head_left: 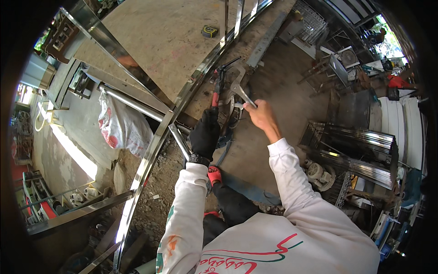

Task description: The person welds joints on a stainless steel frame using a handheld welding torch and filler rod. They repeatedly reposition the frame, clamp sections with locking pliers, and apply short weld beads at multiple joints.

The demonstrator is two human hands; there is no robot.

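Note:
My left hand (205,134), in a black glove, is closed around a red and black welding torch (216,91) that points away from me, its dark head at the far end. To its right, my bare right hand (261,115) grips the handle of a silver locking C-clamp (237,85). The clamp's curved jaws face away from me, beside the torch. Just left of both tools runs a shiny square-tube metal frame (153,153). A round metal tube (179,141) slants next to my gloved hand. Dark cables partly show beneath my hands.
A tape measure (209,31) lies on the brown surface (169,27) beyond the frame. A white sack (123,125) rests at the left. Shiny metal sections (360,160), a motor (320,176) and a wire grid (306,23) crowd the right side. Rubble (159,192) covers the ground below the frame.

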